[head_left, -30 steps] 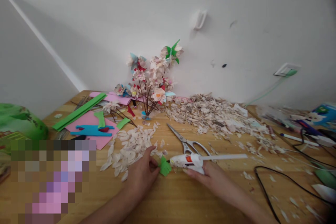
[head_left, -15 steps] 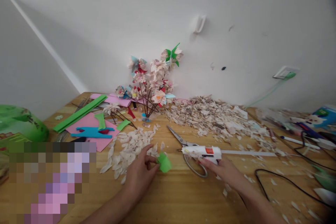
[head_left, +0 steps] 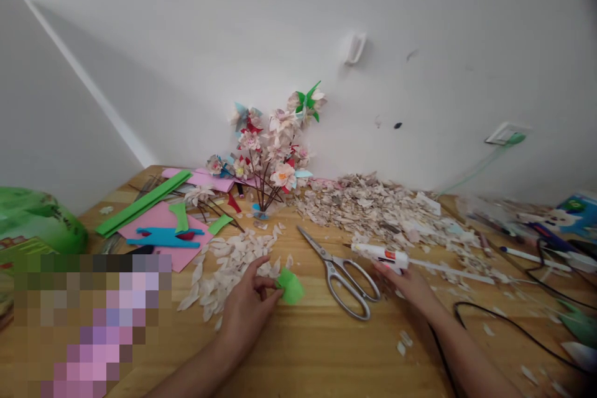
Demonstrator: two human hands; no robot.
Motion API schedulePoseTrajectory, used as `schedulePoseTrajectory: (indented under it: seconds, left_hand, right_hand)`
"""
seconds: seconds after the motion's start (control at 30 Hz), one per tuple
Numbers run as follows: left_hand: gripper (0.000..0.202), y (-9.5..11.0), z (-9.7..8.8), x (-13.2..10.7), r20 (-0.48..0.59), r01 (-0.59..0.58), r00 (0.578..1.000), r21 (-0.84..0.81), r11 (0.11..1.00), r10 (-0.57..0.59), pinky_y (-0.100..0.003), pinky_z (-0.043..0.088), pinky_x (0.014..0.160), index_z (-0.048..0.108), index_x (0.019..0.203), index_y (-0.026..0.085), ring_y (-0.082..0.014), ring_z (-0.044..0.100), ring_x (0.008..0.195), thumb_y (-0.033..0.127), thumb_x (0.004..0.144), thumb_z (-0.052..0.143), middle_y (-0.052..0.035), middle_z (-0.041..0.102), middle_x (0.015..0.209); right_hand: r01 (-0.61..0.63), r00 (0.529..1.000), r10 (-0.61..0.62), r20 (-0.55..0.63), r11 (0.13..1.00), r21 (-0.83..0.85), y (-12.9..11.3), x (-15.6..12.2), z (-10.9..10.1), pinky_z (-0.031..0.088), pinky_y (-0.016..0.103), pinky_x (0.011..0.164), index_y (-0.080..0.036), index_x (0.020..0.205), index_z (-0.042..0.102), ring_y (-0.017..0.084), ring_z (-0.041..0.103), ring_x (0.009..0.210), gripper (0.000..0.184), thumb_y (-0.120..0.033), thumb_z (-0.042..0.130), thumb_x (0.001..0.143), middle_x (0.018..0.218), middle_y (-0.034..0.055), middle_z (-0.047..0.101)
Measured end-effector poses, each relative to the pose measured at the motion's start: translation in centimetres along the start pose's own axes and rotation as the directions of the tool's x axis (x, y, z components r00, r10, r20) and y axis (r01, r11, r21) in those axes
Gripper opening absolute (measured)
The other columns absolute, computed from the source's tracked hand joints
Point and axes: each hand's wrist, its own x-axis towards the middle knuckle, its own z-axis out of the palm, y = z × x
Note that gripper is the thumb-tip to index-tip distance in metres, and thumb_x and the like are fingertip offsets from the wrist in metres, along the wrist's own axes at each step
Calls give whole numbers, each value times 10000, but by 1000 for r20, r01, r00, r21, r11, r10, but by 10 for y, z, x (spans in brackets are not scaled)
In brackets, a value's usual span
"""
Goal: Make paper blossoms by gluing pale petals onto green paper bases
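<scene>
My left hand [head_left: 252, 298] pinches a small piece of thin green paper [head_left: 291, 287] between thumb and fingers, just above the table. My right hand [head_left: 405, 283] is closed round a white glue gun [head_left: 380, 255] with an orange label; its nozzle points left and a long glue stick [head_left: 452, 270] sticks out of its back. Between the hands lie metal scissors [head_left: 342, 280], blades pointing to the far left. Beyond my left hand is a loose pile of pale petals [head_left: 237, 258].
A bunch of handmade flowers [head_left: 275, 149] stands near the wall. Dried petals [head_left: 373, 205] heap at the back right. Pink paper [head_left: 163, 217] and green strips [head_left: 144, 202] lie left, beside a green bag [head_left: 41, 217]. A black cord [head_left: 504, 317] runs across the right side.
My right hand has carried the glue gun to the right and slightly away, uncovering the scissors' handles. My left hand stays in place with the green paper.
</scene>
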Motion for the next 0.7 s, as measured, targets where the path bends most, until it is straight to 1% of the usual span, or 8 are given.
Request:
schedulePoseTrajectory:
  seconds: [0.1,0.27,0.33,0.43,0.57,0.63,0.67,0.7]
  left_hand:
    - [576,-1,0,1,13,-3,1000,-12,1000,3,-244,392,537,434,1201,191,-135,544,540,297,660,601,14,674,696]
    - [572,3,0,-1,10,9,1000,-20,1000,-8,-245,394,540,441,1191,184,-140,552,549,307,659,610,4,680,701]
    - [560,4,0,-2,4,6,1000,-28,1000,-5,-247,400,543,452,1182,185,-140,551,548,300,657,611,4,679,695]
    - [552,5,-1,-2,-2,0,1000,-40,999,0,-245,401,543,463,1173,190,-134,545,542,289,652,616,11,674,684]
    - [566,5,-2,-1,-4,2,1000,-92,996,-3,-243,394,539,457,1176,185,-130,532,540,283,645,626,15,661,669]
    - [591,7,-2,-1,21,12,1000,-129,992,-9,-240,383,530,439,1186,169,-126,514,531,276,638,634,15,652,660]
    - [608,8,-2,-1,46,17,999,-146,989,-10,-237,376,524,425,1196,161,-123,503,527,269,636,637,14,650,660]
    - [626,10,-2,-1,75,21,997,-158,987,-9,-234,368,518,410,1205,153,-119,491,521,260,633,641,13,648,659]
  right_hand:
    - [-5,1000,5,-24,1000,-2,1,2,3,474,344,565,-176,690,677,267,623,609,407,-551,517,675,535,35,668]
    - [27,999,-28,18,999,23,-3,6,9,491,334,685,-153,826,671,273,642,796,414,-520,543,685,811,69,722]
    - [38,999,-39,36,999,20,-4,8,11,491,329,701,-150,842,665,266,639,811,415,-516,559,678,851,69,720]
    - [27,1000,-27,2,999,-27,2,6,8,483,335,667,-149,821,637,261,628,753,401,-507,595,645,799,66,707]
    - [-33,983,5,-185,988,-148,17,-16,-4,435,369,608,-181,738,524,262,566,675,349,-471,626,572,694,62,624]
    - [-27,964,-49,-263,961,-276,19,-35,-9,408,350,566,-227,648,435,229,522,597,279,-427,616,575,583,8,538]
    - [-13,961,-79,-265,945,-327,15,-44,-9,397,329,536,-239,616,401,204,500,548,258,-397,604,588,537,-19,496]
    - [34,978,-98,-184,945,-326,9,-53,-7,393,305,510,-241,617,402,180,488,514,220,-363,585,627,527,-34,483]
